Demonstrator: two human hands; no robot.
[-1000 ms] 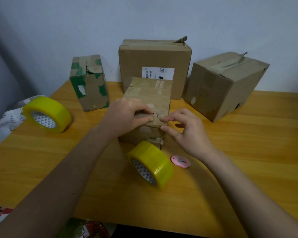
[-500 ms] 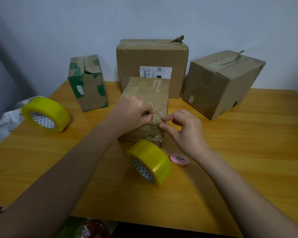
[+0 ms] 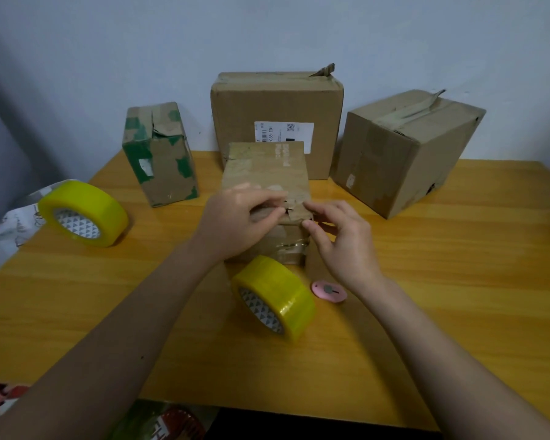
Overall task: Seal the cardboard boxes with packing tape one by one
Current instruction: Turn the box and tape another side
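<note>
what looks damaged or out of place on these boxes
The small box under both hands is torn at its near top edge. The back box and the right box have tape ends sticking up. The green box has a crumpled top.

3 boxes stood along the bench's (image 3: 458,281) far edge: one left (image 3: 159,154), one middle (image 3: 277,115), one right (image 3: 404,150). A 4th box (image 3: 267,173) sat before the middle one, a tape roll (image 3: 273,296) before it, another roll (image 3: 83,214) at the left edge.
</note>
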